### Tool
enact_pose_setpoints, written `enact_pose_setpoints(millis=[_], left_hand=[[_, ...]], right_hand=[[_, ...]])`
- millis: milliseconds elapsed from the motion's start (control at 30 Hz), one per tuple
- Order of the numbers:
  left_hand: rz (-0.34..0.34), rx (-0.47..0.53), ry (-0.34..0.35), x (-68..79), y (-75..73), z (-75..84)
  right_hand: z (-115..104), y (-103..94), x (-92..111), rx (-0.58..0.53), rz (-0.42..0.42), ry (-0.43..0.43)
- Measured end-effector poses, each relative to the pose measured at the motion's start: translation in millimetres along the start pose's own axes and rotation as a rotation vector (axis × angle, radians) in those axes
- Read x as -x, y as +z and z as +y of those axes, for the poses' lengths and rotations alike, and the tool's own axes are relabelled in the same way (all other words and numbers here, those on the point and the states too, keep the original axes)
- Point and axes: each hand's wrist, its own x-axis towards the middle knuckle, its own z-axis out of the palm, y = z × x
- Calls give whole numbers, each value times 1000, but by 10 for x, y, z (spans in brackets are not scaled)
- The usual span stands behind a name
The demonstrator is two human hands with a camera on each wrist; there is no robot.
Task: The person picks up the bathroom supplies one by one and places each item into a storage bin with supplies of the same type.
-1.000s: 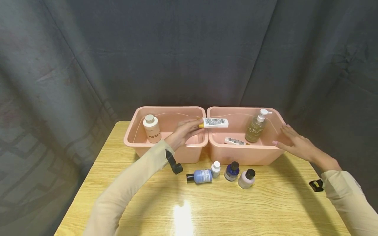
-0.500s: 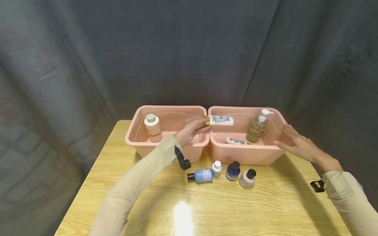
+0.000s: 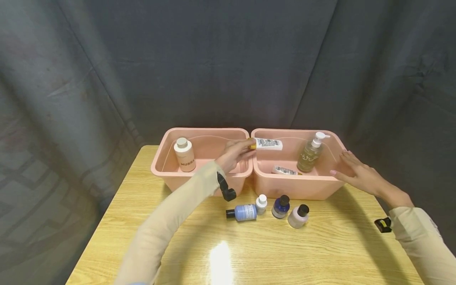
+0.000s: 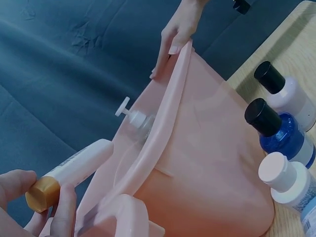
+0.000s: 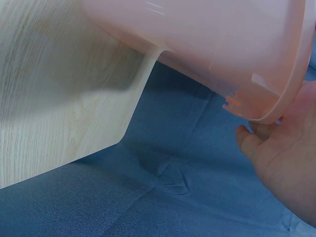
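My left hand (image 3: 231, 155) pinches a white tube (image 3: 269, 144) by its gold cap (image 4: 43, 193), fingers and thumb around the cap end. It reaches over the adjoining rims of two pink bins, and the tube points right over the right bin (image 3: 299, 183). Inside that bin stands a pump bottle (image 3: 308, 156), and a second white tube (image 3: 284, 170) lies near its front wall. At the right bin's corner, my right hand (image 3: 361, 174) rests on the rim with extended fingers, its thumb over the front edge; some fingers sit just under the rim in the right wrist view.
The left bin (image 3: 203, 183) holds a white bottle (image 3: 185, 156). Before the bins, a blue bottle (image 3: 244, 212) lies on the wooden table (image 3: 267, 253). Beside it stand a small white bottle (image 3: 261, 204), a dark blue bottle (image 3: 280, 207) and a pale bottle (image 3: 297, 217). A grey curtain (image 3: 213, 63) hangs behind.
My left hand has moved right with the white tube, bringing it further over the right bin. My right hand stays at the bin's rim.
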Motion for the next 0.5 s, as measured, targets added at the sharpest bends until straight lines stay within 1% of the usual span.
enact_pose_setpoints(millis=[67, 200, 500], left_hand=[[2, -15, 0, -15, 14, 2], [29, -7, -1, -59, 47, 16], [102, -23, 42, -174, 126, 48]], right_hand=[[-5, 1, -1, -1, -2, 5], [-15, 3, -2, 2, -8, 15], [-12, -4, 11, -8, -8, 11]])
